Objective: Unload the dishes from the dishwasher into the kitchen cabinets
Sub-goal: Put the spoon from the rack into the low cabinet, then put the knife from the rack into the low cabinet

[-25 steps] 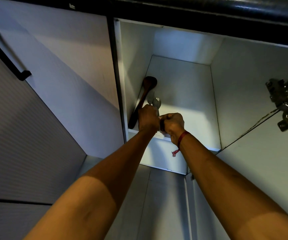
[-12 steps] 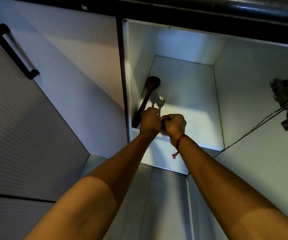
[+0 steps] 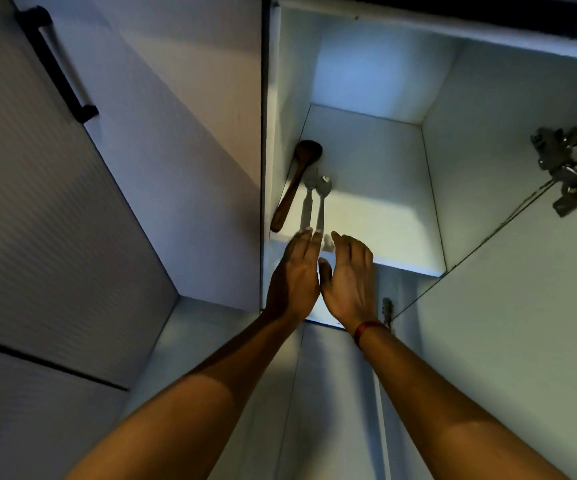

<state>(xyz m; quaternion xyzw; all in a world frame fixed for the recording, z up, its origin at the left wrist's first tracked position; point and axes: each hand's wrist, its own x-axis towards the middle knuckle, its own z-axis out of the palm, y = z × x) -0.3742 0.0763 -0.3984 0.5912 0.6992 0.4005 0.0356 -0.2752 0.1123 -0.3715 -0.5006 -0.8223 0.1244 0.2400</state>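
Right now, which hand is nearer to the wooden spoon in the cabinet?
Left. The left hand is just below and right of the wooden spoon; the right hand lies farther right.

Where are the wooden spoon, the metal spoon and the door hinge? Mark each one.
wooden spoon point(image 3: 294, 188), head view, middle of its handle.
metal spoon point(image 3: 321, 207), head view, on its handle.
door hinge point(image 3: 564, 171), head view, on its metal body.
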